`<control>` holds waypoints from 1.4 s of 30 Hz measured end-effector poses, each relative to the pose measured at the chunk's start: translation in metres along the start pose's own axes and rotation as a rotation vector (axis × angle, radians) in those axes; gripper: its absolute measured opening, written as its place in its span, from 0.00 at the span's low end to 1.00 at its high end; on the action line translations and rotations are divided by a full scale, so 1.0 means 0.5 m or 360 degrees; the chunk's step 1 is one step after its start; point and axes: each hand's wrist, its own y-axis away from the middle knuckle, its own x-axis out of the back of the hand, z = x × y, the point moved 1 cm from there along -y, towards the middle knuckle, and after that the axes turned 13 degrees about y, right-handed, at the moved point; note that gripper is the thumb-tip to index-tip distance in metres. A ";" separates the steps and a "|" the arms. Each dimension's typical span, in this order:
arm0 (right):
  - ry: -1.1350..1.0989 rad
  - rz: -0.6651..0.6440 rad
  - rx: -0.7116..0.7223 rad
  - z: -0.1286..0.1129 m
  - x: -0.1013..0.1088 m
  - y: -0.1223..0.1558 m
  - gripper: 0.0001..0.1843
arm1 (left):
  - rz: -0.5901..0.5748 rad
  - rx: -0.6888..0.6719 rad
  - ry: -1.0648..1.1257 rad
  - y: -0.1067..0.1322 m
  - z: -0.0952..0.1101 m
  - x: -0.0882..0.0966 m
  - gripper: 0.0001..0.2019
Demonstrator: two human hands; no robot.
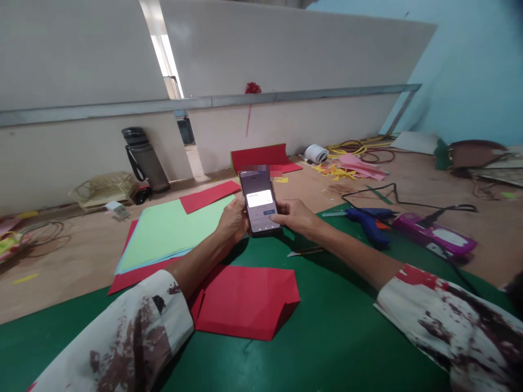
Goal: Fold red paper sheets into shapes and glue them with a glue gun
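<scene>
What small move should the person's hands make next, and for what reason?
Probably the right hand should bring its thumb up to the white pop-up box on the phone: the box stands out over a dimmed screen, the thumb is already at the display, and the left hand steadies the phone. The box's text is too small to read.

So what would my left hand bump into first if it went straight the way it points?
The phone, which your left hand is touching right now. Past that, probably the red folded card behind it, though depth is hard to judge here.
</scene>
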 end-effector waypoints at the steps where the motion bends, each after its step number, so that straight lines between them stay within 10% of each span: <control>1: -0.0007 0.0007 -0.0004 -0.001 -0.001 0.000 0.15 | 0.0002 0.0001 0.0005 0.000 0.000 0.000 0.07; 27: -0.0066 0.0483 -0.0153 -0.011 -0.007 0.002 0.08 | -0.0085 0.0106 -0.0049 0.039 -0.003 -0.041 0.10; 42: -0.0270 0.0258 -0.0192 -0.029 -0.003 0.010 0.18 | -0.0002 0.0094 0.0003 0.025 -0.001 -0.028 0.10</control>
